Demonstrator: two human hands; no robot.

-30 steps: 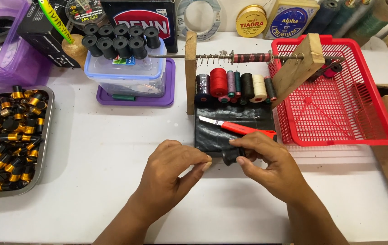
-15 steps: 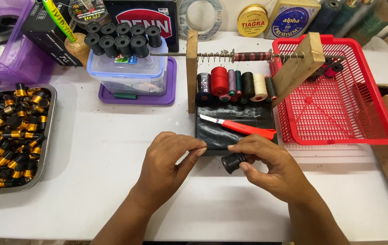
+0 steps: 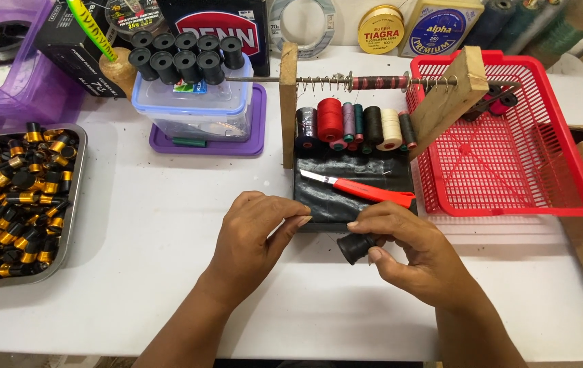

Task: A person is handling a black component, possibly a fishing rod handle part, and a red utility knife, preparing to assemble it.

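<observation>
- The small black cylinder (image 3: 355,247) is a short, dark, matt piece with a round end face and a slightly flared rim.
- It sits pinched between the thumb and fingers (image 3: 374,223) of the right hand (image 3: 414,255), lifted off the worktop (image 3: 169,272).
- It lies tilted, its round end turned down and to the left, just below the forefinger tip and above the thumb tip.
- The left hand (image 3: 254,235) fingers (image 3: 296,223) are pressed together just up and left of it, apart from it; whether they hold a thread cannot be told.
</observation>
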